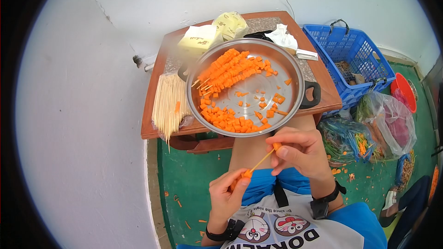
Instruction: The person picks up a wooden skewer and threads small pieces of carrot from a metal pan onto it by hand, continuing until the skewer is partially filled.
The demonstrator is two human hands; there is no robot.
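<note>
My left hand is closed around the lower end of a thin bamboo skewer, where orange carrot pieces are threaded. At the skewer's other end, the fingers of my right hand pinch a carrot piece. Both hands are over my lap, just in front of a wide steel pan. Finished-looking carrot skewers lie in the pan's upper left, and loose carrot chunks are heaped along its near side. A bundle of bare bamboo skewers lies left of the pan.
The pan stands on a wooden table against the wall, with a tissue pack behind it. To the right are a blue plastic crate, a red basin and plastic bags of vegetables. Carrot scraps litter the green floor.
</note>
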